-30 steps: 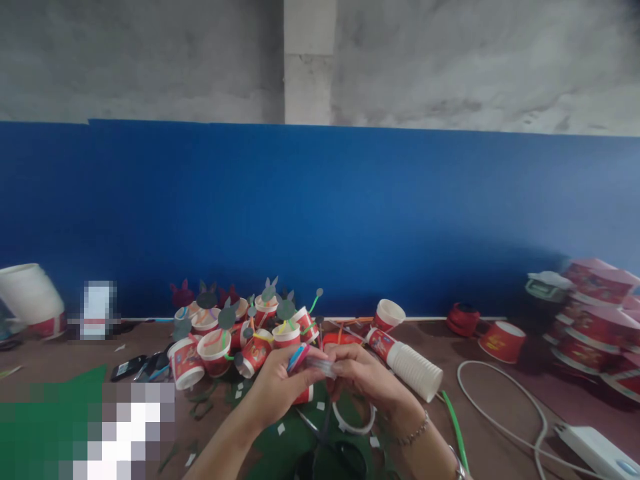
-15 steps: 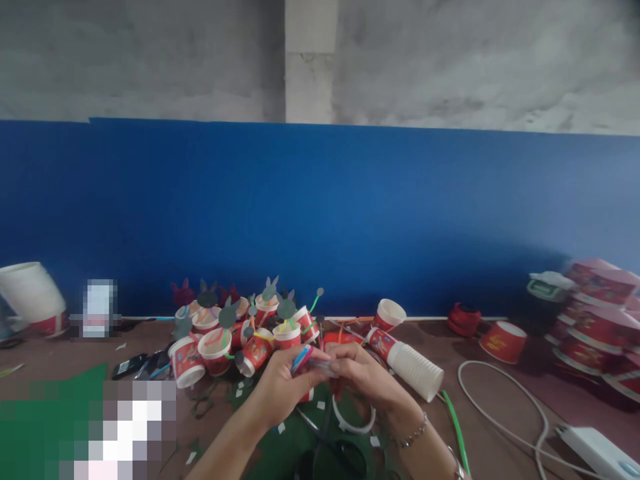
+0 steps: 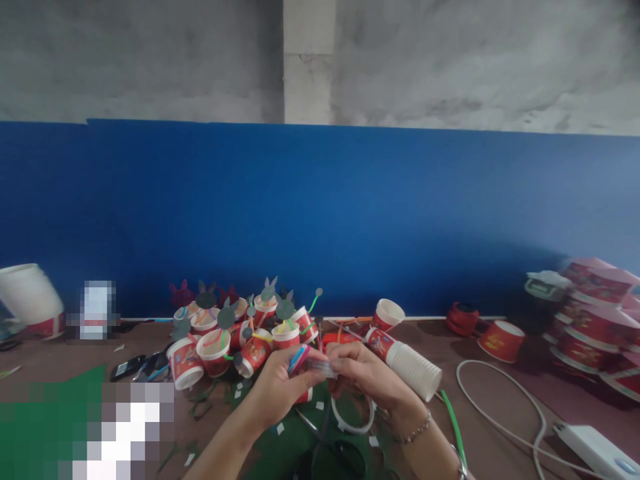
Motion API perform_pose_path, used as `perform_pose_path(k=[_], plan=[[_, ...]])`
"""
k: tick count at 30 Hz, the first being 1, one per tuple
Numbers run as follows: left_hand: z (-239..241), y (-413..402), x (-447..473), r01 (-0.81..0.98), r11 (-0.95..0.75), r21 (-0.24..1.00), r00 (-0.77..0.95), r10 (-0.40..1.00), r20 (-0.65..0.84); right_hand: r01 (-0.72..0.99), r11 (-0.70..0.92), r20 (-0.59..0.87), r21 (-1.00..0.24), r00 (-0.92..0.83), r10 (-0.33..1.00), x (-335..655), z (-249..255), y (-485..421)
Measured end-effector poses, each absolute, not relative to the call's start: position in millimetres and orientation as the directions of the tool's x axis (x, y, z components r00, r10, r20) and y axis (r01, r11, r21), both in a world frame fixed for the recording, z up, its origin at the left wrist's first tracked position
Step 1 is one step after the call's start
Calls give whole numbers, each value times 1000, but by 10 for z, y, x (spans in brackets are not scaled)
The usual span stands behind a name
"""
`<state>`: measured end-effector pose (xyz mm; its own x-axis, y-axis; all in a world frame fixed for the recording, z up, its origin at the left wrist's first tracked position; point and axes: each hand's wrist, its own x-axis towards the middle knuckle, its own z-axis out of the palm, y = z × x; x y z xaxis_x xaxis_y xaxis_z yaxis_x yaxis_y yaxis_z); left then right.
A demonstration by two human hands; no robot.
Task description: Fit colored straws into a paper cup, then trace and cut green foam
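Observation:
Over the green sheet [image 3: 285,453], my left hand [image 3: 283,387] is closed round a small clear plastic piece with a pink and blue end [image 3: 299,360]; its kind I cannot make out. The fingertips of my right hand [image 3: 367,375] pinch its clear end, so both hands meet on it. Just beyond my left hand stand and lie several red and white paper cups [image 3: 215,350] with grey rabbit-head cutouts [image 3: 227,315] and coloured strips. Below the hands lie black-handled scissors [image 3: 345,457] and a white ring [image 3: 357,427], perhaps a tape roll.
A stack of paper cups [image 3: 413,368] lies right of my right hand. Farther right are a red cup [image 3: 501,341], a looped white cable [image 3: 537,407], a power strip [image 3: 597,450] and large red stacked containers [image 3: 590,340]. A blue panel [image 3: 320,213] stands behind the table.
Both hands keep hold of the clear piece in nearly the same place; my right fingers have shifted slightly along it. The view has moved a little. Nothing else has visibly moved.

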<state>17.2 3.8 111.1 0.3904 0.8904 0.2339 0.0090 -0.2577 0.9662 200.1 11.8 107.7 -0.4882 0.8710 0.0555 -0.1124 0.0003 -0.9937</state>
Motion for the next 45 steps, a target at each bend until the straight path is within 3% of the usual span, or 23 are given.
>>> perform_pose_path(k=[45], plan=[[1016,64,196,11,-273,962,419,875,243,-84,19,56,-996,-462,885,1955,1060,118]])
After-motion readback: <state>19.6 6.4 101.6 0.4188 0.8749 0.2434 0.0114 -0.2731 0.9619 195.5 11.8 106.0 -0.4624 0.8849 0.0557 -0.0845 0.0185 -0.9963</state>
